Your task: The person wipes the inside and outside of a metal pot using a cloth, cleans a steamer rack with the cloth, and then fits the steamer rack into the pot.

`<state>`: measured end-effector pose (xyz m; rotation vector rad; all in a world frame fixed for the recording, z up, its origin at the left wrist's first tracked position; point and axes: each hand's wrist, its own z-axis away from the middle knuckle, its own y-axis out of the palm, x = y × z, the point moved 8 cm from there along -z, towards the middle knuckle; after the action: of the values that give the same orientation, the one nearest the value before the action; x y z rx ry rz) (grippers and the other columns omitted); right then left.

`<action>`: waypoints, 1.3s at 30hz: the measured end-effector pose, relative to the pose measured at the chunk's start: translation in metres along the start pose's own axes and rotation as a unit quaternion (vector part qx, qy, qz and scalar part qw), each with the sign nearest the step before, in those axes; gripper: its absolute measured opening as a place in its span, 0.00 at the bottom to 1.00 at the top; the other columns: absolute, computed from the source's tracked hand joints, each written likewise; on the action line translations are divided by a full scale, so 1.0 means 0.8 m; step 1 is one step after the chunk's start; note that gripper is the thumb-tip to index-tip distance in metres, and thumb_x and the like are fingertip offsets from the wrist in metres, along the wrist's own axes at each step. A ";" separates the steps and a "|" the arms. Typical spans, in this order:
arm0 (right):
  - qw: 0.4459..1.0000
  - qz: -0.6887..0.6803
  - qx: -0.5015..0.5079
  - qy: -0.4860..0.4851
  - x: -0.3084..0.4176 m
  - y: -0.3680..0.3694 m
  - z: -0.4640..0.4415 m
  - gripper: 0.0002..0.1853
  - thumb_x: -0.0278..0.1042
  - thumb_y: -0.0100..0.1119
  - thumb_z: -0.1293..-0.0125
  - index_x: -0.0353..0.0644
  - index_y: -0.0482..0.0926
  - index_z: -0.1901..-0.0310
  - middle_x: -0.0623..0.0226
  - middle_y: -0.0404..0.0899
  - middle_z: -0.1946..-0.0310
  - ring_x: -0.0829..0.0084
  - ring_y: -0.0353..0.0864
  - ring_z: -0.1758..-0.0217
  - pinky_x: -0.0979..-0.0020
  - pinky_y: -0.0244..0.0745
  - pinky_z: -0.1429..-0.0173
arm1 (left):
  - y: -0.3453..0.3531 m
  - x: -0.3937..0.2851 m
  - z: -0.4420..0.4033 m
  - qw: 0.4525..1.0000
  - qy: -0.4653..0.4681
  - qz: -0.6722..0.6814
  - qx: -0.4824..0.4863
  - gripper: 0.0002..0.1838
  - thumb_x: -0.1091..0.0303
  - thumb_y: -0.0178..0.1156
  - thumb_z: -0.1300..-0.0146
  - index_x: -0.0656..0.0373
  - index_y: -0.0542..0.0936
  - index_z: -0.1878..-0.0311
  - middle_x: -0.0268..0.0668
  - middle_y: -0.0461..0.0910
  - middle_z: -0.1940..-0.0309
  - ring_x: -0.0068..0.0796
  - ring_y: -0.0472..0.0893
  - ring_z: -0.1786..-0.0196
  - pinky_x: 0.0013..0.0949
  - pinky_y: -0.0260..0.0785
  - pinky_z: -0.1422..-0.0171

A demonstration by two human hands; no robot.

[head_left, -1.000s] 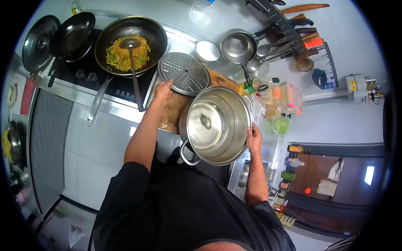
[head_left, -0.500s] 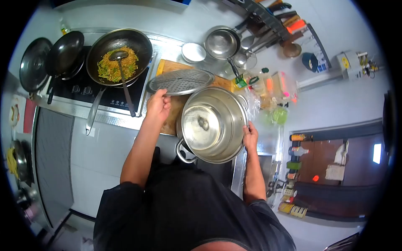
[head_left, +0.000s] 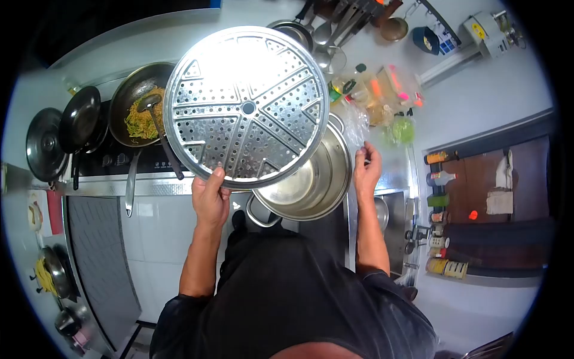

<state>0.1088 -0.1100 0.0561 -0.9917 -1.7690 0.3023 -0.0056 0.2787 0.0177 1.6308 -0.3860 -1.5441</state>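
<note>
My left hand (head_left: 210,200) is closed on the near rim of a round perforated metal steamer plate (head_left: 276,128), thumb on top. The plate is tipped up, its holed face towards me, and hides part of the stove and counter. Below and to its right stands a large steel pot (head_left: 326,179), its mouth partly covered from view by the plate; the inside that shows is bare metal. My right hand (head_left: 367,170) is just right of the pot rim, apart from it, fingers apart and slightly bent, with nothing seen in it.
On the stove at left, a wok (head_left: 119,113) holds noodles with greens and a ladle (head_left: 156,116); its handle juts over the counter edge. Two dark lids or pans lean beside it. Plastic bags (head_left: 356,119) and bottles lie behind the pot. Utensils hang above.
My left hand has raised the steamer plate and tipped its face towards me. My right hand has let go of the pot rim and moved slightly up and away.
</note>
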 end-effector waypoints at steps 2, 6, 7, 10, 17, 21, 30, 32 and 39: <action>0.998 -0.069 0.006 -0.003 0.041 -0.017 -0.002 0.14 0.29 0.59 0.33 0.37 0.80 0.48 0.62 0.81 0.57 0.74 0.79 0.58 0.74 0.74 0.53 | 0.005 0.000 0.003 1.000 0.007 -0.013 0.015 0.05 0.71 0.58 0.31 0.61 0.77 0.56 0.27 0.74 0.71 0.12 0.65 0.78 0.19 0.56 0.76; 0.984 -0.169 0.029 -0.058 0.103 -0.027 0.004 0.11 0.24 0.61 0.36 0.36 0.81 0.52 0.63 0.80 0.58 0.74 0.79 0.63 0.74 0.75 0.55 | 0.023 -0.001 0.011 0.999 -0.002 -0.042 0.022 0.04 0.70 0.57 0.30 0.59 0.76 0.57 0.27 0.73 0.74 0.13 0.67 0.79 0.19 0.57 0.76; 0.984 -0.169 0.027 -0.056 0.121 -0.033 0.006 0.11 0.24 0.61 0.36 0.36 0.81 0.52 0.63 0.80 0.58 0.74 0.79 0.63 0.74 0.75 0.55 | 0.024 0.001 0.012 0.999 -0.010 -0.045 0.015 0.05 0.70 0.58 0.31 0.60 0.76 0.58 0.28 0.74 0.73 0.12 0.66 0.79 0.19 0.56 0.76; 0.972 -0.120 0.046 -0.195 0.194 -0.046 0.023 0.12 0.20 0.64 0.41 0.35 0.81 0.54 0.58 0.80 0.59 0.70 0.80 0.63 0.72 0.76 0.54 | 0.025 0.009 0.016 0.998 -0.021 -0.050 0.024 0.05 0.70 0.59 0.32 0.61 0.77 0.58 0.28 0.75 0.72 0.11 0.66 0.78 0.18 0.55 0.77; 0.917 -0.128 0.125 -0.356 0.274 -0.022 0.051 0.15 0.19 0.65 0.48 0.35 0.81 0.57 0.57 0.80 0.58 0.57 0.80 0.59 0.64 0.77 0.53 | 0.028 0.027 0.026 0.993 -0.069 -0.094 0.023 0.06 0.68 0.58 0.31 0.60 0.76 0.59 0.27 0.72 0.75 0.13 0.66 0.79 0.19 0.58 0.75; 0.905 -0.090 0.104 -0.402 0.273 -0.016 0.044 0.14 0.20 0.65 0.49 0.36 0.81 0.58 0.58 0.81 0.59 0.57 0.80 0.58 0.63 0.77 0.53 | 0.029 0.024 0.028 0.994 -0.054 -0.081 0.039 0.07 0.68 0.58 0.31 0.62 0.76 0.56 0.28 0.75 0.73 0.14 0.69 0.78 0.20 0.60 0.75; 0.995 -0.083 0.036 0.041 -0.054 -0.029 -0.047 0.10 0.29 0.61 0.36 0.39 0.82 0.54 0.58 0.83 0.62 0.70 0.82 0.65 0.69 0.77 0.57 | -0.019 -0.038 0.042 0.982 0.020 0.023 -0.189 0.15 0.62 0.54 0.29 0.63 0.77 0.48 0.38 0.83 0.59 0.21 0.78 0.73 0.23 0.66 0.77; 0.995 -0.065 0.060 0.039 -0.115 -0.002 -0.048 0.10 0.30 0.60 0.36 0.39 0.82 0.54 0.58 0.83 0.62 0.69 0.83 0.64 0.69 0.77 0.56 | -0.026 -0.039 0.046 0.990 0.019 0.023 -0.136 0.15 0.61 0.55 0.29 0.62 0.77 0.48 0.37 0.83 0.60 0.19 0.75 0.77 0.22 0.59 0.81; 0.963 0.009 0.247 -0.107 -0.148 0.134 -0.070 0.21 0.35 0.58 0.35 0.47 0.76 0.40 0.57 0.77 0.43 0.59 0.80 0.46 0.62 0.74 0.40 | -0.046 -0.043 0.086 0.991 0.056 0.033 -0.115 0.11 0.63 0.57 0.30 0.58 0.80 0.51 0.39 0.84 0.56 0.18 0.72 0.78 0.21 0.54 0.85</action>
<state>0.2229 -0.1438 -0.0639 -0.6305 -1.7519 0.8442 -0.0877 0.3010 0.0211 1.5015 -0.1928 -1.3859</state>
